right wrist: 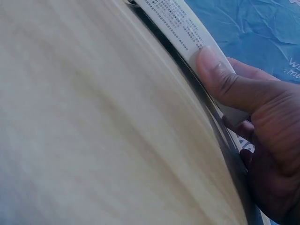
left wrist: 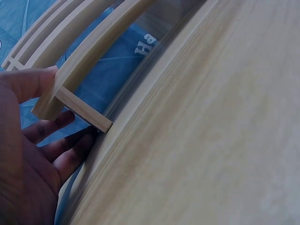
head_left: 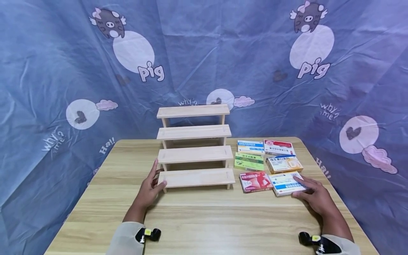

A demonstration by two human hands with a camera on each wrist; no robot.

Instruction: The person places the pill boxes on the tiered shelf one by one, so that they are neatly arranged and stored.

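A four-tier wooden display stand [head_left: 196, 179] stands at the middle of the table. My left hand [head_left: 148, 189] grips the left end of its lowest step, the thumb on the step [left wrist: 70, 79] and the other fingers below and beside it. At the right, my right hand [head_left: 313, 194] holds a white and blue medicine box [head_left: 283, 184] by its right end. In the right wrist view the thumb presses the printed side of that box [right wrist: 176, 28]. A dark strip shows under the box; whether it is lifted, I cannot tell.
Beside the held box lies a red medicine box [head_left: 256, 181]. Behind are a green box [head_left: 248, 161], a white and orange box [head_left: 284, 164], a blue and white box [head_left: 250, 146] and a red and white box [head_left: 278, 147]. A blue printed cloth [head_left: 191, 53] hangs behind the wooden table [head_left: 197, 219].
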